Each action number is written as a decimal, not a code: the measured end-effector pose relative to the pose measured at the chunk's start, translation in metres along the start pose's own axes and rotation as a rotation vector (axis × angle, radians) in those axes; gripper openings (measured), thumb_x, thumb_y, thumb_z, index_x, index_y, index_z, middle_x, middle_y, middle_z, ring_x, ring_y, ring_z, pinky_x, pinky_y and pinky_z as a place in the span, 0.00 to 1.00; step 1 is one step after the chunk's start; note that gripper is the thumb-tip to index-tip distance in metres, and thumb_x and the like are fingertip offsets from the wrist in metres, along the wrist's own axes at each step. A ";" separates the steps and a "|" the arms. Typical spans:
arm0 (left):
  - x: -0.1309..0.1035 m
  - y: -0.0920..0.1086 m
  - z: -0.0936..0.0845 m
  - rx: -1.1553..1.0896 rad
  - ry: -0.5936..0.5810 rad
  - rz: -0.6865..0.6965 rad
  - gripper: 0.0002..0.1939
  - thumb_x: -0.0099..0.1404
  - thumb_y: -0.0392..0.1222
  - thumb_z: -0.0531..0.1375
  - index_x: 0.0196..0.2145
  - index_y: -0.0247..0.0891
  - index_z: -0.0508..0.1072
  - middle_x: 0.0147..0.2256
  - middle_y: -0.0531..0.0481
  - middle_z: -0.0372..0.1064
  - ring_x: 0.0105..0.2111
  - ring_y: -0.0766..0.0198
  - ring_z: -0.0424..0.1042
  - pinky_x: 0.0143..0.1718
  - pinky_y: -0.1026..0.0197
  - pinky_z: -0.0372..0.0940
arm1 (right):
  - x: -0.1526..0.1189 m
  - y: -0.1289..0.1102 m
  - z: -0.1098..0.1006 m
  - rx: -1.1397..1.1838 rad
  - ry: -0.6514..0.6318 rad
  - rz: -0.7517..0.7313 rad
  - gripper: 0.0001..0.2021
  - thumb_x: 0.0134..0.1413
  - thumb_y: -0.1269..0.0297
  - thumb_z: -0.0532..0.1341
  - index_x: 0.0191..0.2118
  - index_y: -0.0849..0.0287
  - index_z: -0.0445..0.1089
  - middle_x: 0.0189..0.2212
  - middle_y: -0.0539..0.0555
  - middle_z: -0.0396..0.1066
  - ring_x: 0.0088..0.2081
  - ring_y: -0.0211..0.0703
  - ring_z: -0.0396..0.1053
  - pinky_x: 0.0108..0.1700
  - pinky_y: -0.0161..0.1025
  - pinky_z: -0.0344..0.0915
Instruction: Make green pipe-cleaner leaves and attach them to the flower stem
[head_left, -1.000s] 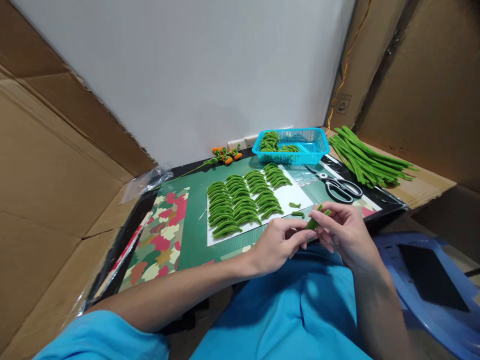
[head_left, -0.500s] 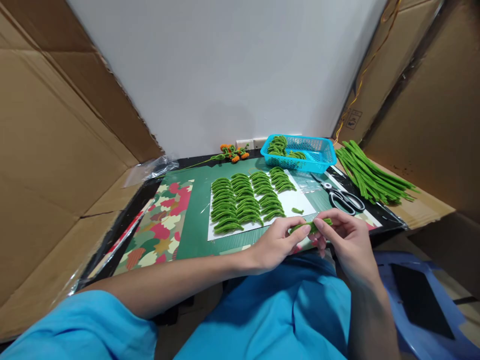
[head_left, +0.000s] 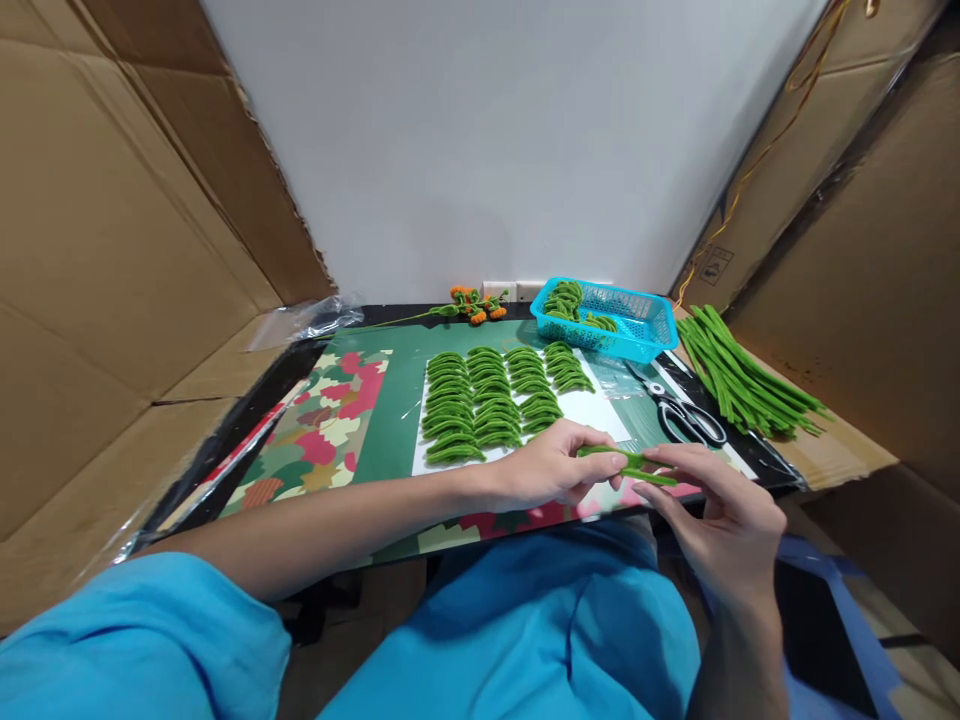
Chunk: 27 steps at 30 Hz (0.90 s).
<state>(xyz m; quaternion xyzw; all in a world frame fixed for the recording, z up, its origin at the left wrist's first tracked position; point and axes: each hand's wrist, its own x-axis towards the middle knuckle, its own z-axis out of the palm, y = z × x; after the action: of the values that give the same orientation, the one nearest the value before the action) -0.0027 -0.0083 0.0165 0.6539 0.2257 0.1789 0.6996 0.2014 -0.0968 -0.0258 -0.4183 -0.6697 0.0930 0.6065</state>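
Note:
Between the thumb and fingers of my left hand [head_left: 559, 465] is a folded green pipe cleaner [head_left: 636, 464]. Its two strands spread toward my right hand [head_left: 716, 500], whose thumb and forefinger close round that end. Both hands are at the table's near edge, beside the white sheet [head_left: 592, 410]. On this sheet lie rows of curved green pipe-cleaner pieces [head_left: 491, 395], stacked in several columns. My left hand hides the sheet's lower right part.
Behind the sheet stands a blue basket [head_left: 652, 345] with more curved pieces. Scissors [head_left: 686, 415] and a bundle of straight green pipe cleaners [head_left: 739, 375] lie to the right. Orange craft flowers [head_left: 478, 305] rest at the back. Cardboard walls [head_left: 112, 220] flank the table.
The right hand has shifted right and turned, and the piece's two strands now show apart. The left hand keeps its pinch. The view has shifted slightly.

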 end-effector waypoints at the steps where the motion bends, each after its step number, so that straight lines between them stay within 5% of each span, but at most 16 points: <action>1: 0.000 0.000 0.000 -0.011 -0.013 -0.004 0.25 0.67 0.63 0.66 0.31 0.35 0.72 0.18 0.58 0.59 0.17 0.73 0.54 0.18 0.68 0.50 | 0.001 -0.001 0.000 -0.029 -0.001 -0.016 0.17 0.58 0.77 0.72 0.50 0.50 0.80 0.42 0.53 0.81 0.43 0.47 0.79 0.41 0.41 0.78; 8: -0.002 0.002 -0.004 -0.042 -0.088 -0.009 0.22 0.71 0.60 0.64 0.37 0.35 0.74 0.20 0.59 0.61 0.14 0.74 0.54 0.14 0.69 0.47 | 0.001 0.003 0.004 -0.037 -0.024 0.016 0.16 0.62 0.75 0.69 0.52 0.50 0.80 0.45 0.53 0.81 0.43 0.45 0.80 0.44 0.41 0.78; 13: -0.002 0.004 -0.001 -0.115 -0.067 0.021 0.21 0.72 0.59 0.63 0.39 0.37 0.69 0.26 0.56 0.69 0.14 0.75 0.59 0.13 0.70 0.52 | -0.001 -0.003 0.016 0.104 0.193 0.232 0.18 0.61 0.67 0.72 0.57 0.51 0.78 0.39 0.53 0.82 0.38 0.46 0.82 0.35 0.38 0.80; 20: -0.002 -0.001 0.006 -0.136 -0.010 0.086 0.19 0.77 0.58 0.56 0.50 0.45 0.55 0.28 0.57 0.72 0.16 0.71 0.66 0.16 0.72 0.56 | 0.006 -0.012 0.042 0.322 0.407 0.451 0.11 0.56 0.61 0.76 0.43 0.58 0.80 0.33 0.54 0.80 0.29 0.42 0.78 0.29 0.37 0.78; 27: -0.007 -0.004 0.016 -0.035 0.062 0.165 0.15 0.79 0.56 0.55 0.48 0.42 0.59 0.33 0.55 0.70 0.20 0.73 0.65 0.20 0.70 0.59 | 0.008 -0.012 0.060 0.445 0.553 0.556 0.17 0.51 0.60 0.78 0.43 0.59 0.77 0.33 0.55 0.80 0.32 0.43 0.79 0.31 0.35 0.75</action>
<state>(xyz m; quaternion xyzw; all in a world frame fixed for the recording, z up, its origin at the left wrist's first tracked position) 0.0002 -0.0255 0.0136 0.6523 0.1894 0.2597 0.6864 0.1433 -0.0762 -0.0277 -0.4510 -0.3081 0.2789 0.7899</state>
